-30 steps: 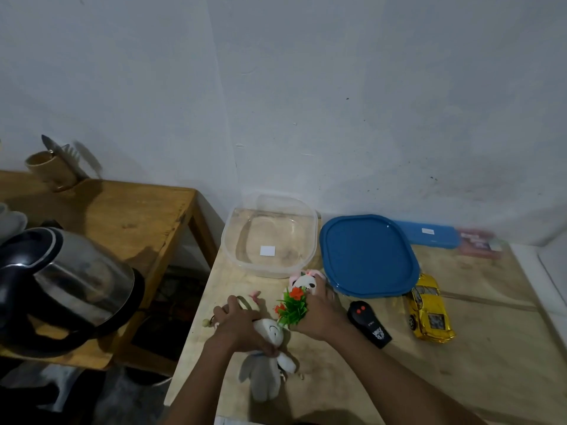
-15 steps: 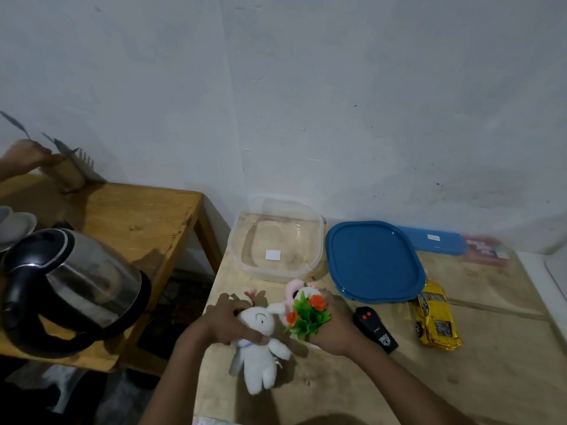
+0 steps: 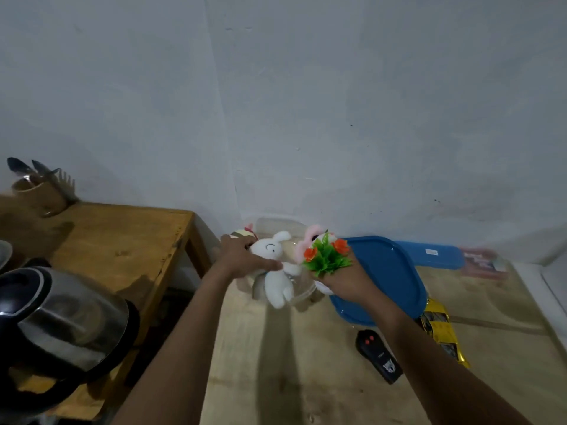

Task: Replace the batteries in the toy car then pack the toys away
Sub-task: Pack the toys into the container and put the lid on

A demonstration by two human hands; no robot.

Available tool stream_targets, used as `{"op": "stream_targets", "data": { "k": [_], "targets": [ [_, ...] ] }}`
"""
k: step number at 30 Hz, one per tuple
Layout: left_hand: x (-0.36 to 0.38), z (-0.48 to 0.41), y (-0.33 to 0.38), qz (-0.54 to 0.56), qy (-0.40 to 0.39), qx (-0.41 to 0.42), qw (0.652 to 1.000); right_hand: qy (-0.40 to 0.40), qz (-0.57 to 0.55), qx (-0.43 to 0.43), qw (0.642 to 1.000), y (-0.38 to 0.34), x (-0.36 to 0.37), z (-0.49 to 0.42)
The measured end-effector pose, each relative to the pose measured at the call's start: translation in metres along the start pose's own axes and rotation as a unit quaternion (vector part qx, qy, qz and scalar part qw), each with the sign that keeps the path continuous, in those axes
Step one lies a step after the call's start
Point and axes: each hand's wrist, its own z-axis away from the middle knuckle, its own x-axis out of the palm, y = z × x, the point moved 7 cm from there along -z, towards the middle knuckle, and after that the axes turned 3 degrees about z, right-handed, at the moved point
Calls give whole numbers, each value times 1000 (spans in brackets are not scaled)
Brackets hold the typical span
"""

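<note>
Both hands have lifted off the tabletop since the earlier frames and now hang over the clear container [image 3: 302,294] at the far left corner of the light wooden tabletop [image 3: 306,378], carrying the soft toys they had been gathering near the front edge. The left hand [image 3: 242,259] is closed around a white plush rabbit [image 3: 276,273], thumb pressed across its neck, with the body dangling over the container's near rim; a second small toy with a pink bit [image 3: 244,233] pokes out past the knuckles, too hidden to identify. The right hand [image 3: 339,282] grips a bunch of green plastic leaves with 2 orange flowers [image 3: 326,259] together with a pink-and-white plush [image 3: 310,242], held above the container's right side.

Just right of the container, the blue lid [image 3: 386,274] lies flat, and a second flat blue lid [image 3: 435,253] sits behind it along the back edge next to a blurred pinkish packet [image 3: 481,262]. The yellow toy car [image 3: 443,329] rests on the tabletop at the lid's near right corner, partly behind the right forearm. The black remote [image 3: 379,355] with 2 red buttons lies between the forearm and the tabletop's middle.

On the separate wooden side table [image 3: 122,240] to the left stand a steel kettle [image 3: 58,323] at the near edge and a cup of utensils [image 3: 38,191] at the back.
</note>
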Motion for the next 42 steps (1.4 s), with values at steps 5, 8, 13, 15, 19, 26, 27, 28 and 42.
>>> {"op": "stream_targets", "data": {
  "k": [5, 8, 13, 15, 19, 26, 27, 28, 42],
  "targets": [
    [24, -33, 12, -141, -54, 12, 988, -14, 25, -27, 999, 8, 10, -36],
    [22, -35, 16, -33, -39, 54, 997, -29, 21, -27, 999, 21, 21, -59],
    [-3, -27, -29, 51, 228, 47, 971, -39, 110, 20, 993, 63, 44, -101],
    [9, -27, -48, 113, 212, 37, 970, -32, 134, 29, 990, 67, 49, -112],
    [26, -29, -74, 195, 194, -15, 961, -33, 175, 7, 984, 61, 62, -114],
    [33, -32, -82, 255, 203, -61, 943, 63, 189, 37, 979, 52, 68, -79],
    [33, -32, -82, 262, 202, -60, 942, 69, 130, 39, 988, 48, 71, -77],
    [33, -33, -83, 273, 197, -64, 939, 58, 78, 51, 994, 45, 79, -74],
    [27, -32, -88, 396, 150, -116, 898, -99, 217, -7, 971, 23, 115, -44]
  ]
}}
